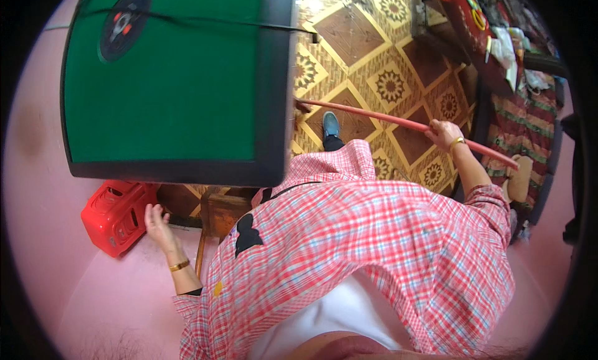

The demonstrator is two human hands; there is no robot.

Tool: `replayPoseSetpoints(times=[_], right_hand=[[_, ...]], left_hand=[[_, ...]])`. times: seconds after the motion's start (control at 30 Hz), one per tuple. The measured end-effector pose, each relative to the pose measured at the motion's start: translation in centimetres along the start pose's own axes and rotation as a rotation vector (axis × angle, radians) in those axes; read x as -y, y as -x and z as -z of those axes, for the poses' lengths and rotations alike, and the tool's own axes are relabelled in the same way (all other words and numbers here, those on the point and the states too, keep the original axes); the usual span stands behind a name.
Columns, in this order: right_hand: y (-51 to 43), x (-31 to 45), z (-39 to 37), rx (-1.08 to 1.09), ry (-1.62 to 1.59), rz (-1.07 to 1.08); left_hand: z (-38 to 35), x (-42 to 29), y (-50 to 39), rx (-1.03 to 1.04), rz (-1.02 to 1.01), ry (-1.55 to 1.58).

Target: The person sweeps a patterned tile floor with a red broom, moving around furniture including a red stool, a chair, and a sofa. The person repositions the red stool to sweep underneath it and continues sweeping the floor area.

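My right hand (pixel 444 133) is closed around a long pinkish-red pole (pixel 378 114). The pole slants across the tiled floor, and its lower end meets a small dark brown part at the table's edge, where the rest is hidden. To the left stands a mahjong table (pixel 168 107) with a green felt top, a dark rim and a round centre panel. Below its near edge my left hand (pixel 158 224) hangs in the air with nothing in it, fingers partly spread, beside a red plastic stool (pixel 117 215). That hand appears apart from the stool.
A black cable (pixel 210 21) crosses the tabletop and sticks out past its right edge. At the upper right, a dark red table (pixel 472 33) carries scissors (pixel 477 20) and clutter. A striped-covered seat (pixel 523 117) is at the right. Behind the stool is a wooden piece of furniture (pixel 226 215).
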State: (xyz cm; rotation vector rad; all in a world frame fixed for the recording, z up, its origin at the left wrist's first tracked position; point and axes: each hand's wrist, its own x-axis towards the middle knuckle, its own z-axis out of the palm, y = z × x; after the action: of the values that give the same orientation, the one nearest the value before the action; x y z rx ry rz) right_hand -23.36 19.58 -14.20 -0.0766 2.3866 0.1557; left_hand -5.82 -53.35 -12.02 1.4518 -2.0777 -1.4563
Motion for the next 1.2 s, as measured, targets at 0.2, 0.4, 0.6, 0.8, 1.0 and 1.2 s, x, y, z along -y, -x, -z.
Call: replayPoseSetpoints(times=[0.2, 0.4, 0.6, 0.8, 1.0, 1.2], right_hand=[[-9.1, -4.4, -4.9, 0.118, -0.192, 0.198], [-20.4, 8.0, -8.2, 0.326, -0.3, 0.218], [-24.3, -3.8, -6.0, 0.461, -0.308, -0.074], [-25.1, -16.3, 4.9, 0.112, -0.132, -0.04], [-24.1, -15.3, 12.0, -0.178, -0.01, 0.166], [-36.4, -0.6, 7.7, 0.152, -0.272, 0.366]], left_hand=[[-13.2, -6.0, 9.6, 0.108, -0.369, -0.614], [-20.3, -11.0, 11.9, 0.314, -0.708, -0.963], [-24.4, -12.4, 13.5, 0.458, -0.735, -1.062], [-27.8, -12.8, 13.6, 0.556, -0.816, -1.136], [-29.5, -13.8, 13.0, 0.499, -0.774, -1.309], [-31.8, -14.7, 13.9, 0.398, -0.678, -1.459]])
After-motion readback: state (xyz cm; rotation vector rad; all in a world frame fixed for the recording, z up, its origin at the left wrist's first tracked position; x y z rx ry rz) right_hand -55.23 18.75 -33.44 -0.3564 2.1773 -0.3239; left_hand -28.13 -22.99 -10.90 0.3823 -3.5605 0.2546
